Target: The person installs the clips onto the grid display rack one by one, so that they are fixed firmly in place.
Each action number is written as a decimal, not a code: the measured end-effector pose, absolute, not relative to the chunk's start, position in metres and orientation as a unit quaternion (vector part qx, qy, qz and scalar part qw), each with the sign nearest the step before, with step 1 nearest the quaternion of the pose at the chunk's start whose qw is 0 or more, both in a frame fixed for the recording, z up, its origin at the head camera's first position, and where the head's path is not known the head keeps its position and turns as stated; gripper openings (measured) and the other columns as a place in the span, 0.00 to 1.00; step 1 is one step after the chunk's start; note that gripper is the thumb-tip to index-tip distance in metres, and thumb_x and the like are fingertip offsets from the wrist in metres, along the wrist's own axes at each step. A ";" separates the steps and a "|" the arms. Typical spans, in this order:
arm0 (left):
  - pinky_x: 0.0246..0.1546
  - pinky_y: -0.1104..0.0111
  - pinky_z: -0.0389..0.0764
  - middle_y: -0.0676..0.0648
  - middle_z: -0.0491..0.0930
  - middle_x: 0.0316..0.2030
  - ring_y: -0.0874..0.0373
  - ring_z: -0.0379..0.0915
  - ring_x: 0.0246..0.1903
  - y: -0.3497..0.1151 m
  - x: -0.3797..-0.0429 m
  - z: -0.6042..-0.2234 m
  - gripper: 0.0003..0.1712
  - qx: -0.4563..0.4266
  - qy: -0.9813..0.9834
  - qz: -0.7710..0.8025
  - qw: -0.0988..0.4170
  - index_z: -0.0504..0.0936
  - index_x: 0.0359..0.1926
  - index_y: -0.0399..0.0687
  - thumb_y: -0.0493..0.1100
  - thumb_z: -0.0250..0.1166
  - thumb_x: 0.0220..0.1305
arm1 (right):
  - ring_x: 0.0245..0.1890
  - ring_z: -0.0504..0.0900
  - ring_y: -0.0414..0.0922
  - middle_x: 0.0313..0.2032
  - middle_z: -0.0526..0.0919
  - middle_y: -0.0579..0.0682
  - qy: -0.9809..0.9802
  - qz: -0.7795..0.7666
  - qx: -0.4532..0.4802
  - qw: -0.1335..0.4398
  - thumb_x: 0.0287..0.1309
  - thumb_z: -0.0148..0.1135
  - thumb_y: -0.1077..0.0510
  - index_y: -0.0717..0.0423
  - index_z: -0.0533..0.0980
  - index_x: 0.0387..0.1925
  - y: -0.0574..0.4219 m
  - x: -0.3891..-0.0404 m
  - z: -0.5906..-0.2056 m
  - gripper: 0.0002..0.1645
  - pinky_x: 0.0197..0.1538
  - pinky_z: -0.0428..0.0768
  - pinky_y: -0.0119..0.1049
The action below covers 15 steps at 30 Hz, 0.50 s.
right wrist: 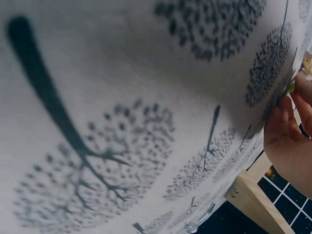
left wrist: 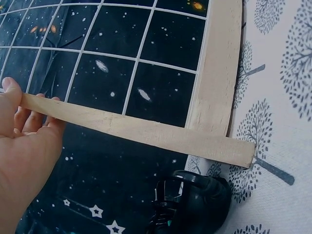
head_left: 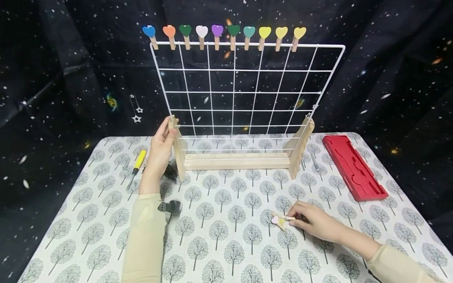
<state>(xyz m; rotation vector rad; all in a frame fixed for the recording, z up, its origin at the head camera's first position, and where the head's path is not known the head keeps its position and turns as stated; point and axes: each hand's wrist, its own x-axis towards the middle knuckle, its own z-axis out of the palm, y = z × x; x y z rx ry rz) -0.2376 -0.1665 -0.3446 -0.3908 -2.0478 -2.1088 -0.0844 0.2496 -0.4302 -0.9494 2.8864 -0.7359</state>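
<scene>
In the head view my left hand grips the upper end of the left wooden upright of a stand. The left wrist view shows the thumb and fingers of this left hand around the wooden bar's end. The stand bears a white wire grid, with a row of heart-topped clothespins clipped along its top wire. Low over the tablecloth, my right hand pinches a small wooden clothespin. Just left of its fingertips lie clothespins with pink and yellow hearts. The right wrist view catches this right hand at its edge.
A yellow-handled screwdriver lies left of the stand, and a red molded tray lies to the right. Behind the left forearm is a black object. A dark starry cloth hangs behind the table.
</scene>
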 end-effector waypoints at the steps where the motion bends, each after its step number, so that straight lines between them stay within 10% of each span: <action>1: 0.62 0.69 0.54 0.52 0.61 0.61 0.57 0.54 0.61 -0.166 -0.238 -0.345 0.28 -0.132 -0.687 -0.709 0.088 0.56 0.63 0.58 0.48 0.49 0.62 | 0.27 0.67 0.28 0.28 0.69 0.32 0.923 -0.239 -0.303 0.002 0.51 0.59 0.53 0.41 0.72 0.33 0.250 -0.083 -0.430 0.06 0.30 0.72 0.25; 15: 0.62 0.69 0.55 0.50 0.60 0.61 0.60 0.56 0.60 -0.167 -0.242 -0.349 0.29 -0.124 -0.692 -0.706 0.089 0.56 0.63 0.61 0.49 0.50 0.60 | 0.29 0.78 0.34 0.30 0.79 0.39 0.904 -0.347 -0.248 0.033 0.56 0.53 0.56 0.48 0.72 0.40 0.259 -0.077 -0.419 0.08 0.35 0.79 0.29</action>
